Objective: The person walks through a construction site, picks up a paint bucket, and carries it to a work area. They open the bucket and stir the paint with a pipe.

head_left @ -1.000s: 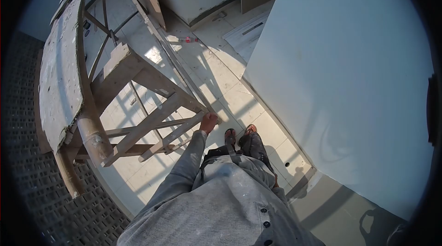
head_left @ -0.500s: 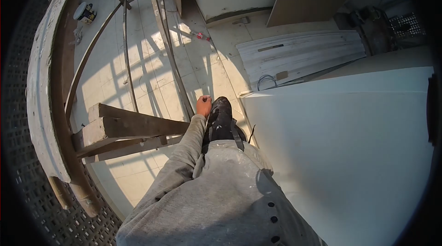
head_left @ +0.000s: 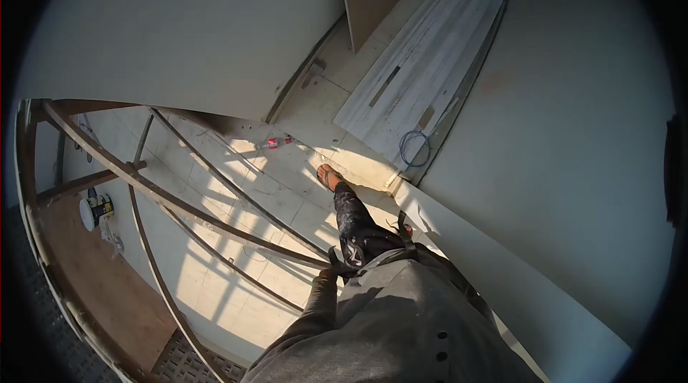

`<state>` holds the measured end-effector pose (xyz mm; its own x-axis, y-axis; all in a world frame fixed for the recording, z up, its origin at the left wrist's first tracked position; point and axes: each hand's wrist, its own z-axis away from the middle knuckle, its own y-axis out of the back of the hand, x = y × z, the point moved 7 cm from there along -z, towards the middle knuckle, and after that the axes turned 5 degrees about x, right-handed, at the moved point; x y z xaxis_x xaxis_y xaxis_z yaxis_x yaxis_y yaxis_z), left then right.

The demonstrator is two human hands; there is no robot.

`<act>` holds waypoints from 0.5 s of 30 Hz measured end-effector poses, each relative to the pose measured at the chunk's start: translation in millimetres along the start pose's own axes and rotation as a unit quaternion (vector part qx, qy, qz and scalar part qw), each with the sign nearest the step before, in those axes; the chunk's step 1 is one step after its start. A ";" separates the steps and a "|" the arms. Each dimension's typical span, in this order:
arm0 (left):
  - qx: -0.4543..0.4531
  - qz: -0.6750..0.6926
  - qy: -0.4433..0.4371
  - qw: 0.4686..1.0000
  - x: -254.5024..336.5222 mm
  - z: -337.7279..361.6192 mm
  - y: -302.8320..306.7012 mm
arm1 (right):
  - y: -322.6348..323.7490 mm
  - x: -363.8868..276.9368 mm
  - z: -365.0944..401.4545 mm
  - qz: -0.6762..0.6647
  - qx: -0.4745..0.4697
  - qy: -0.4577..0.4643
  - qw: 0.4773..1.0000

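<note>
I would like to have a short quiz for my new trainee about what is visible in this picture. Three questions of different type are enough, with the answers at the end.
1. Which is nearest to the left hand?
A) a brown board
B) the end of a wooden bar
C) a bottle with red on it

2. True or false: the bucket is in the left half of the picture.

3. What colour is the coil at the near end of the long white-grey panel?

Key: 1: B. 2: True. 3: Blue.
</note>
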<state>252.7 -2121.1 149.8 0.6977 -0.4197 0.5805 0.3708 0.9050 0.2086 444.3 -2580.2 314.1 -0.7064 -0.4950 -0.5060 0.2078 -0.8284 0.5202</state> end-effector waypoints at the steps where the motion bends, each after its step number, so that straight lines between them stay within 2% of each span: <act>1: -0.016 -0.008 -0.002 1.000 1.7 4.0 12.2 | -4.8 0.9 13.8 0.003 0.013 -0.010 1.000; 3: 0.043 -0.002 0.126 0.991 4.7 18.3 39.0 | -10.0 -6.8 22.9 0.013 0.027 -0.015 0.999; 4: 0.143 0.189 0.207 0.949 24.8 30.8 81.3 | -16.9 -11.8 20.4 0.014 0.031 -0.013 0.999; 5: 0.225 0.303 0.255 0.890 -36.4 11.2 71.6 | -26.2 -20.4 21.2 0.012 0.035 -0.011 0.999; 6: 0.221 0.165 0.167 0.947 -27.7 0.0 111.8 | -41.3 -26.8 22.3 0.006 0.040 -0.010 0.999; 7: 0.207 0.018 0.075 0.975 -11.4 -12.9 149.5 | -56.7 -29.3 26.8 -0.002 0.047 -0.012 0.999; 8: 0.273 0.343 0.336 0.834 -32.5 -16.5 159.9 | -69.7 -29.7 36.1 -0.009 0.054 -0.017 0.998; 9: 0.307 0.364 0.349 0.807 -16.8 -27.4 196.9 | -83.1 -31.1 40.7 -0.017 0.062 -0.020 0.998; 11: 0.364 0.188 0.103 0.906 -33.7 -83.1 270.8 | -112.6 -41.5 50.5 -0.039 0.082 -0.027 0.995; 12: 0.359 0.170 0.088 0.914 -14.9 -95.8 301.1 | -128.5 -47.2 54.1 -0.053 0.094 -0.032 0.994; 14: 0.364 0.277 0.168 0.873 34.2 -118.7 355.4 | -160.1 -58.0 53.5 -0.081 0.121 -0.040 0.989; 15: 0.360 0.260 0.155 0.883 68.7 -130.6 381.9 | -173.3 -63.6 51.8 -0.093 0.133 -0.045 0.986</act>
<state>522.3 -1813.5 166.5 0.8342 0.1672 0.5254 -0.4566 0.7437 0.4883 418.1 -2391.6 291.7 -0.7747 -0.3063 -0.5532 -0.1069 -0.7988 0.5920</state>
